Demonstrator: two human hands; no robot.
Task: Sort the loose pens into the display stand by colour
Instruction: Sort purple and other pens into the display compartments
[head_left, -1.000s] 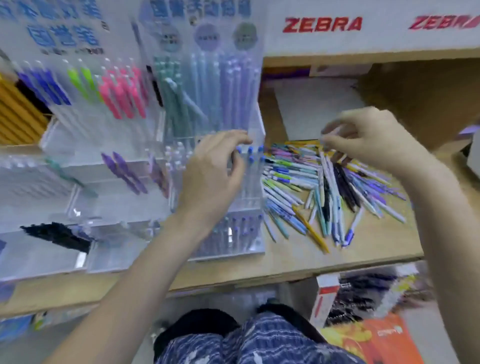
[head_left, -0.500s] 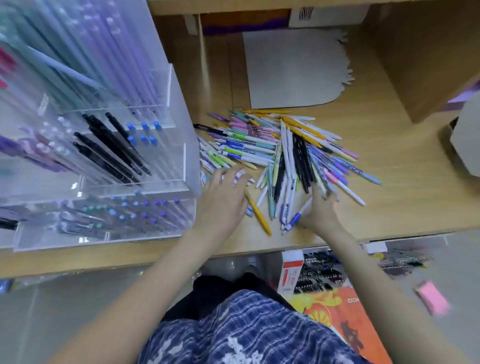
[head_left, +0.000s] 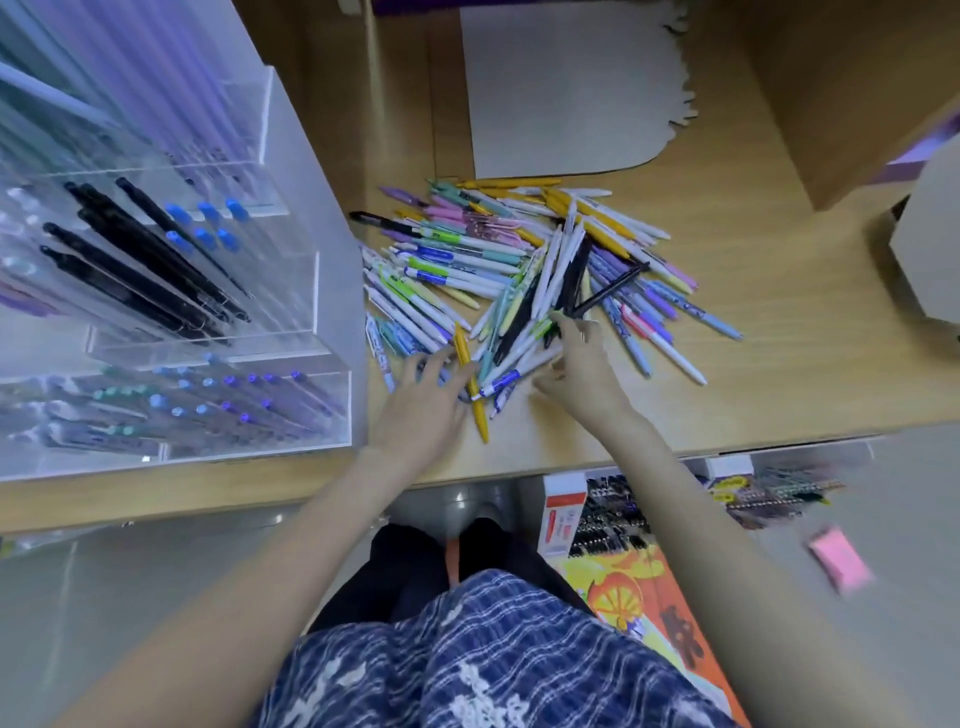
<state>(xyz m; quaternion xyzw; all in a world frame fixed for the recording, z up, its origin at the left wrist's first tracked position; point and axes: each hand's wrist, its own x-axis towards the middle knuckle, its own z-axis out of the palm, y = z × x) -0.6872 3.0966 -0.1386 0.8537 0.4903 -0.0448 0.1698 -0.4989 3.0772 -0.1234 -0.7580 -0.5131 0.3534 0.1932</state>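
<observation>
The loose pens (head_left: 524, 275) are lying heaped on the shelf (head_left: 779, 332), just right of the display stand (head_left: 171, 291). The left hand (head_left: 421, 410) is resting spread-fingered on the heap's near edge. The right hand (head_left: 582, 369) is pinching a black pen (head_left: 608, 292) at its near end.

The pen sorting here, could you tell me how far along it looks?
Partly done: the display stand already holds black pens and blue-capped ones in separate compartments. In hand: the left hand and right hand are picking through the loose pile. Left: that large mixed pile on the shelf.
</observation>
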